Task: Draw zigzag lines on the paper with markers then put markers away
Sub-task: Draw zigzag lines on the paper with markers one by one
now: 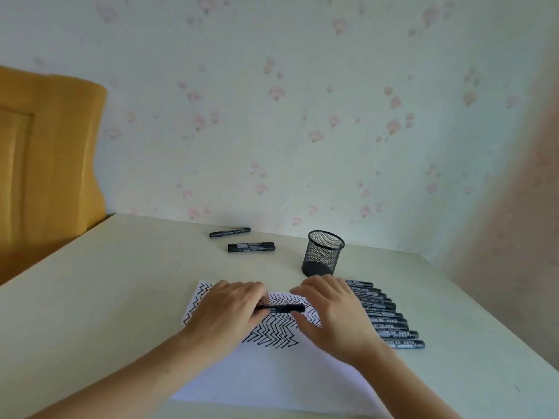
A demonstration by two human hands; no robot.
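Observation:
A white sheet of paper (272,376) lies on the table, its far half covered with black zigzag lines (276,332). A black marker (284,308) is held level just above the zigzags. My left hand (233,309) grips its left end between fingers and thumb. My right hand (329,313) is at its right end, fingers curled around the tip area; the exact contact is hidden. A row of several black markers (390,322) lies side by side to the right of the paper, partly behind my right hand.
An empty black mesh pen cup (323,252) stands beyond the paper. One marker (230,232) and a pair of markers (251,247) lie farther back near the wall. A yellow headboard (45,164) is at the left. The table edge (496,334) runs along the right.

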